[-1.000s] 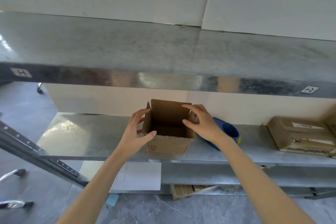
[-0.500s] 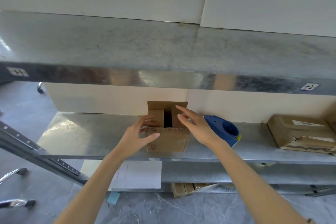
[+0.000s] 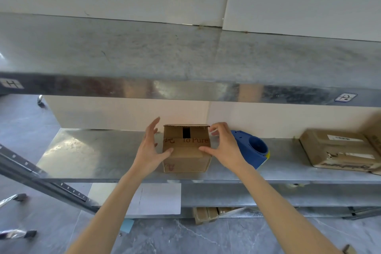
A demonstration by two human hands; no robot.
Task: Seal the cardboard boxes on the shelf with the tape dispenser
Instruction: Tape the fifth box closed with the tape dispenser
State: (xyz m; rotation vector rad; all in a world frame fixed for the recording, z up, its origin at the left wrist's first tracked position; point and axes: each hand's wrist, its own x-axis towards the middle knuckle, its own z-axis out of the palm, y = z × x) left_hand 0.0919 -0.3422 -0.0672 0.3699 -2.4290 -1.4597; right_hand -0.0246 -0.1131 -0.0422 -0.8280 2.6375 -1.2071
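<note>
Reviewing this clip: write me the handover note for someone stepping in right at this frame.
Left hand: open, thumb touching the small box at its near left edge.
Right hand: holds the box's right side, thumb on the near flap, fingers curled at the far corner.
Tape dispenser: on the shelf just right of the box, untouched.
Done: flaps folded down, a dark gap at the far middle; no tape visible.
To do: close the gap, take the dispenser, tape the seam. Labelled box at far right: cannot tell if sealed.
</note>
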